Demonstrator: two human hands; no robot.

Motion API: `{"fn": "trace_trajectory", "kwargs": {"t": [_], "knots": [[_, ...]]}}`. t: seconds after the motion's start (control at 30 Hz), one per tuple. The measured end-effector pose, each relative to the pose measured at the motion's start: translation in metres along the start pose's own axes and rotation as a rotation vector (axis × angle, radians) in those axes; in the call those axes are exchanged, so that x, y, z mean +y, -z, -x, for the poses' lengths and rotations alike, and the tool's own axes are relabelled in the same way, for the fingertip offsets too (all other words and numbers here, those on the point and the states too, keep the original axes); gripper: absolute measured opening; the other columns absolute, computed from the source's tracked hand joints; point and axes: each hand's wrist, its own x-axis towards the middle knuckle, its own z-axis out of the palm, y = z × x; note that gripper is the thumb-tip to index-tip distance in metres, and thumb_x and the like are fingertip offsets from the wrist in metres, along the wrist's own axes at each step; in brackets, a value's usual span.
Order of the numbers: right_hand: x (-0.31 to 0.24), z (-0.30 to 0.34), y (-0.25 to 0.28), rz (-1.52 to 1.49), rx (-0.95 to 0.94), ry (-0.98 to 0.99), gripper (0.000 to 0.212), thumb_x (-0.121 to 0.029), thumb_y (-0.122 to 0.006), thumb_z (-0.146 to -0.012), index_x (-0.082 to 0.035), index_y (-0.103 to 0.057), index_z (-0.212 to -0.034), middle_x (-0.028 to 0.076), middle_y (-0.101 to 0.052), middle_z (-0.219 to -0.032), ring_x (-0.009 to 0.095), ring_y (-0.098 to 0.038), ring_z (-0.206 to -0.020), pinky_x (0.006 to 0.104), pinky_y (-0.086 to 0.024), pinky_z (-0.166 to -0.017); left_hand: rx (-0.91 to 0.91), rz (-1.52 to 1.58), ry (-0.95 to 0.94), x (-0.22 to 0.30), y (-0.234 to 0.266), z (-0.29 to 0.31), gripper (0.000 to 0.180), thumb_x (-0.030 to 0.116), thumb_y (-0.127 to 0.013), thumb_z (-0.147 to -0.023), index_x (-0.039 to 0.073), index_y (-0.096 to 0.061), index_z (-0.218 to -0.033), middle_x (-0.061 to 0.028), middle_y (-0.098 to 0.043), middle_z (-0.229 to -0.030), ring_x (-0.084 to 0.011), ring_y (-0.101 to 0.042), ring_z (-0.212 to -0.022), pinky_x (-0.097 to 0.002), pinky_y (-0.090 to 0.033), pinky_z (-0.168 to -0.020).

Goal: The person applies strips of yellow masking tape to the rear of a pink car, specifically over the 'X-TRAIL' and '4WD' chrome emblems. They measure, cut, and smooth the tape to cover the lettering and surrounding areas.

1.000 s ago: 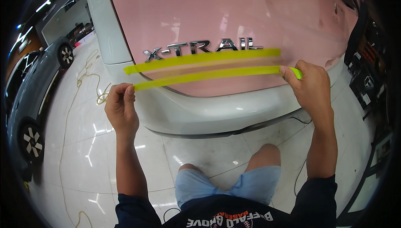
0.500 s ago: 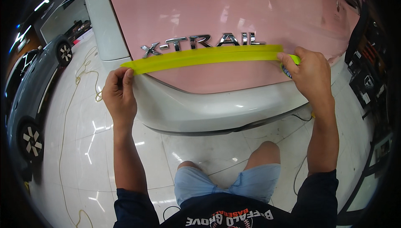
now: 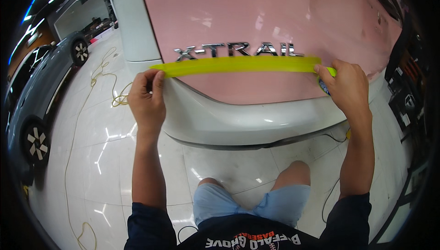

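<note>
A strip of bright yellow tape point(image 3: 238, 65) stretches taut between my hands, just below the chrome letter badge point(image 3: 238, 49) on a pink car tailgate point(image 3: 247, 11). My left hand point(image 3: 149, 94) pinches the strip's left end between thumb and fingers. At the other end my right hand point(image 3: 346, 82) grips the tape roll, its thumb on the strip; most of the roll point(image 3: 324, 86) is hidden by the palm. I cannot tell whether the strip touches the panel. Beneath it lies the white rear bumper point(image 3: 247, 121).
A grey car point(image 3: 46, 98) is parked at the left. Yellow cord point(image 3: 74, 126) trails over the shiny tiled floor point(image 3: 105, 158) between the two cars. Dark boxes point(image 3: 405, 98) stand at the right edge. My knees point(image 3: 293, 174) are bent below the bumper.
Everything sits further right in the view as it has shifted. Both hands still hold the strip, which now runs more level beneath the badge; its left end has risen.
</note>
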Motion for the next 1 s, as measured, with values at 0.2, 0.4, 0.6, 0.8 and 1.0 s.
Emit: {"fn": "trace_trajectory", "kwargs": {"t": [0.2,0.4,0.6,0.8,1.0], "knots": [[-0.006,0.0,0.006,-0.022,-0.061,-0.048,0.048,-0.041,-0.068,-0.089,0.004,-0.067,-0.074,0.024,-0.062,-0.065,0.04,-0.062,-0.063,0.0483,-0.048,-0.063,0.028,0.06,-0.034,0.003,-0.002,0.002,0.011,0.009,-0.07,-0.095,-0.002,-0.068,-0.097,-0.0069,-0.067,-0.083,-0.0126,-0.062,-0.07,-0.0257,-0.05,-0.067],[0.002,0.0,-0.002,0.032,0.004,0.031,0.044,-0.04,-0.068,-0.088,0.001,-0.069,-0.074,0.022,-0.063,-0.065,0.039,-0.064,-0.065,0.0483,-0.049,-0.064,0.064,-0.065,-0.144,0.003,-0.007,0.002,0.01,0.008,-0.071,-0.094,0.0,-0.068,-0.098,-0.0077,-0.067,-0.083,-0.0147,-0.063,-0.068,-0.0271,-0.051,-0.065],[0.006,-0.001,-0.005,0.069,0.009,0.052,0.035,-0.036,-0.067,-0.087,-0.003,-0.073,-0.075,0.018,-0.066,-0.067,0.037,-0.067,-0.066,0.0473,-0.053,-0.064,0.123,-0.138,-0.087,0.001,-0.007,0.006,0.028,0.01,-0.072,-0.094,0.0,-0.06,-0.117,-0.0057,-0.064,-0.085,-0.013,-0.061,-0.071,-0.0267,-0.051,-0.065],[-0.004,-0.008,0.006,0.036,-0.086,0.022,0.032,-0.033,-0.068,-0.086,-0.003,-0.074,-0.075,0.016,-0.065,-0.063,0.033,-0.066,-0.062,0.0451,-0.053,-0.06,0.153,-0.346,-0.475,0.043,-0.01,0.033,0.026,-0.001,-0.066,-0.091,-0.001,-0.064,-0.116,-0.0145,-0.063,-0.111,-0.0287,-0.061,-0.104,-0.0378,-0.049,-0.089],[0.011,-0.001,-0.007,0.026,0.02,0.07,0.033,-0.033,-0.067,-0.086,-0.003,-0.074,-0.074,0.016,-0.065,-0.061,0.033,-0.065,-0.057,0.0425,-0.052,-0.056,-0.267,-0.18,-0.793,0.125,-0.11,0.073,0.044,0.007,-0.073,-0.079,0.003,-0.066,-0.123,-0.0155,-0.06,-0.124,-0.0339,-0.057,-0.113,-0.048,-0.045,-0.097]]}}
